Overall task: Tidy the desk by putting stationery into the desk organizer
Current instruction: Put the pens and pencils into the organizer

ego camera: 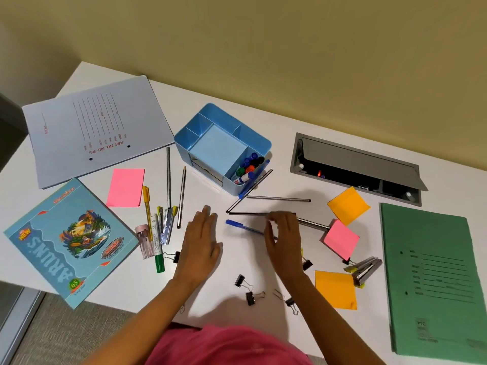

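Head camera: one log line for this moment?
left hand flat, empty | right hand at dark pencil, grip unclear | organizer holds markers

Smooth matt plastic is being shown by the blue organizer (pixel 210 119) — glossy paper by the notebook (pixel 68 241) at eight o'clock.

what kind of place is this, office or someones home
Most likely an office workstation: the white desk has a built-in cable hatch, a green file lies on it, and a desk organizer holds markers.
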Tool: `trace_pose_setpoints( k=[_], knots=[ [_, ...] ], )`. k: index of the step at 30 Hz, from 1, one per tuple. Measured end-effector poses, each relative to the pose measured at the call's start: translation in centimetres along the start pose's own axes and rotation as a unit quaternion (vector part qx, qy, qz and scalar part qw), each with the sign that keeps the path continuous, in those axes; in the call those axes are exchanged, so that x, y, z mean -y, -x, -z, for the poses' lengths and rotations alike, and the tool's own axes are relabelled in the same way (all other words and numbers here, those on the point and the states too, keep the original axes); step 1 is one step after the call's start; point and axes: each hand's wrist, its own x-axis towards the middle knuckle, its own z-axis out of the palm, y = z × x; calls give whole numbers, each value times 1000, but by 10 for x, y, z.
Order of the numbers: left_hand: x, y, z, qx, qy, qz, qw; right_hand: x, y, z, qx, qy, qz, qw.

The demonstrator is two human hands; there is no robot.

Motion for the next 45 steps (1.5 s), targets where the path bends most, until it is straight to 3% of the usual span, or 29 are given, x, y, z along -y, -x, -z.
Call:
trace_pose_setpoints(
  k=[3,7,18,26,30,33,38,41,45],
  knots=[
    [4,12,-11,20,-105,-3,994,-6,20,-11,44,22,-33,998],
    [13,22,-23,34,-157,3,987,-11,25,-23,88,46,-50,994],
    [12,21,-18,23,-213,-2,977,-6,-7,-43,122,103,36,987],
    [12,20,-20,18,-220,5,975,27,-7,-17,-5,-84,9,996],
    [13,19,-22,19,-233,12,972,79,-34,-2,-3,-185,-65,981],
    [15,18,-23,20,-233,11,972,111,-66,-4,-31,-236,-28,971],
    [9,6,-20,7,-141,18,990,145,-128,-28,-41,-271,-39,961],
    [-9,-17,1,-68,-21,24,997,150,-151,-45,-66,-263,-23,962],
    [-37,-55,47,-169,159,14,973,151,-162,-54,-75,-248,-11,966]
  ],
)
